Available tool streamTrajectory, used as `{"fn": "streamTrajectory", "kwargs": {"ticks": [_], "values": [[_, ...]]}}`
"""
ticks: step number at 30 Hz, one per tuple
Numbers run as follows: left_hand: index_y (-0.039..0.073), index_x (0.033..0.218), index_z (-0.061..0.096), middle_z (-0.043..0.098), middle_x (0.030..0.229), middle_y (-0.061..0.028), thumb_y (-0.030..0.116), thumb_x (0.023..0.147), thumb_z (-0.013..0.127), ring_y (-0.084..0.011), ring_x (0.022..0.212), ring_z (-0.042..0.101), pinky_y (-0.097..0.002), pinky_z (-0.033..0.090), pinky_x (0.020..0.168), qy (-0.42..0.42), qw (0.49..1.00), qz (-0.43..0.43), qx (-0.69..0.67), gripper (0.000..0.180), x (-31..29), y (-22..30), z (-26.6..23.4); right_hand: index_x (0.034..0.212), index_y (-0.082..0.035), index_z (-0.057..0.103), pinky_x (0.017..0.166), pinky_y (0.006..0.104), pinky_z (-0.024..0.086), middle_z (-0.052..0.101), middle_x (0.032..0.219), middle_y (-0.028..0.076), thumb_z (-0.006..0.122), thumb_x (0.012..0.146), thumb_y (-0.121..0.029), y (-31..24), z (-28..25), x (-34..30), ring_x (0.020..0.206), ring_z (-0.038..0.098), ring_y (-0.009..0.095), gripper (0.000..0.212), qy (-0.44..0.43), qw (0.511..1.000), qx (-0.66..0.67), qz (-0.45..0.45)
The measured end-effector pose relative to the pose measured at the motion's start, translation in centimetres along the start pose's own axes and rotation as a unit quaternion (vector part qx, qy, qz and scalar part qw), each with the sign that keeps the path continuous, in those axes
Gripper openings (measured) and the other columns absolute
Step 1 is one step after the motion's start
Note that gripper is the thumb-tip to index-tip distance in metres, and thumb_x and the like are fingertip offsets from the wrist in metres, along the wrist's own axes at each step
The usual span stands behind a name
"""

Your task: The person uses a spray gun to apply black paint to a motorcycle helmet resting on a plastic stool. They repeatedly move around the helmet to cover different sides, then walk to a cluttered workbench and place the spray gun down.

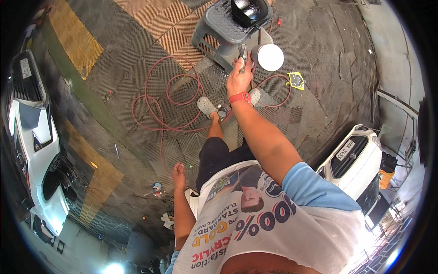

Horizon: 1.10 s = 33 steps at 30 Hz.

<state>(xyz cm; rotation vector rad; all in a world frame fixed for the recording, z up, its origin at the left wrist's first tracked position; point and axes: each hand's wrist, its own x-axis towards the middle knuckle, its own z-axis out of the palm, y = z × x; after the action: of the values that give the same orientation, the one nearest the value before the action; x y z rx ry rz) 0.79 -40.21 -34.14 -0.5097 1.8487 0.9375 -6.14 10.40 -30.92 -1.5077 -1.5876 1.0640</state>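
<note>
My right arm reaches forward, with a red watch on the wrist. My right hand (240, 76) is closed around a metallic spray gun (242, 51). A cup with a round white lid (270, 57) sits at the gun's right. Just beyond stands a grey plastic stool (219, 25), bearing a glossy black curved part (250, 11). Low at my left side hangs my left hand (179, 170), its fingers loosely bent and nothing visible in them.
A red hose (147, 93) lies in loops on the patterned floor around my feet. Right of them is a yellow-edged piece (296, 80). White cars stand at the left (34, 137) and right (351, 160). A metal frame (397, 101) lines the right wall.
</note>
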Motion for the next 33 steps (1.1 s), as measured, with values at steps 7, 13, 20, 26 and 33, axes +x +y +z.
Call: {"fn": "streamTrajectory", "kwargs": {"ticks": [7, 13, 20, 26, 33], "values": [[0.008, 0.147, 0.049, 0.058, 0.138, -0.0088, 0.046, 0.1, 0.064, -0.0226, 0.116, 0.059, -0.0377, 0.045, 0.101, 0.027, 0.999, 0.004, -0.041, 0.062, 1.0, 0.6, -0.2, 0.149, -0.002, 0.045, 0.069, 0.0471, 0.051, 0.068, 0.082, 0.026, 0.049, 0.106, -0.029, 2.9, 2.4, 0.4, 0.071, 0.067, 0.037, 0.051, 0.092, 0.994, -0.024, -0.057], [0.008, 0.15, 0.046, 0.055, 0.144, -0.0125, 0.039, 0.103, 0.06, -0.0263, 0.131, 0.055, -0.0396, 0.043, 0.109, 0.018, 0.998, -0.028, -0.062, 0.058, 0.9, -2.9, 1.7, 0.155, 0.001, 0.034, 0.088, 0.0399, 0.053, 0.068, 0.11, 0.023, 0.046, 0.109, -0.03, 1.2, 6.0, -0.1, 0.097, 0.068, 0.029, 0.057, 0.042, 0.995, 0.094, -0.014], [0.004, 0.149, 0.047, 0.059, 0.14, -0.0148, 0.026, 0.106, 0.057, -0.0239, 0.129, 0.057, -0.0347, 0.044, 0.108, 0.005, 0.992, -0.092, -0.08, 0.05, -1.0, -5.0, 4.9, 0.156, 0.002, 0.033, 0.095, 0.0397, 0.052, 0.064, 0.115, 0.021, 0.045, 0.109, -0.033, 4.9, 7.5, 0.8, 0.102, 0.065, 0.026, 0.06, 0.077, 0.993, 0.067, -0.057], [0.009, 0.151, 0.046, 0.057, 0.141, -0.0127, 0.039, 0.104, 0.06, -0.0268, 0.125, 0.058, -0.0408, 0.044, 0.106, -0.012, 0.994, -0.07, -0.079, 0.057, 0.0, -7.8, 5.1, 0.156, 0.001, 0.036, 0.09, 0.0376, 0.052, 0.066, 0.108, 0.018, 0.046, 0.108, -0.034, 5.8, 8.0, 0.9, 0.095, 0.065, 0.026, 0.06, 0.143, 0.982, 0.118, -0.018], [0.002, 0.146, 0.048, 0.06, 0.137, -0.0157, 0.027, 0.107, 0.053, -0.0239, 0.126, 0.059, -0.0338, 0.046, 0.106, 0.018, 0.996, -0.03, -0.085, 0.047, 0.1, -5.2, 5.7, 0.154, 0.002, 0.039, 0.09, 0.0358, 0.053, 0.068, 0.104, 0.018, 0.049, 0.107, -0.032, 3.0, 11.4, 1.9, 0.094, 0.066, 0.025, 0.058, 0.073, 0.989, 0.101, -0.08]]}}
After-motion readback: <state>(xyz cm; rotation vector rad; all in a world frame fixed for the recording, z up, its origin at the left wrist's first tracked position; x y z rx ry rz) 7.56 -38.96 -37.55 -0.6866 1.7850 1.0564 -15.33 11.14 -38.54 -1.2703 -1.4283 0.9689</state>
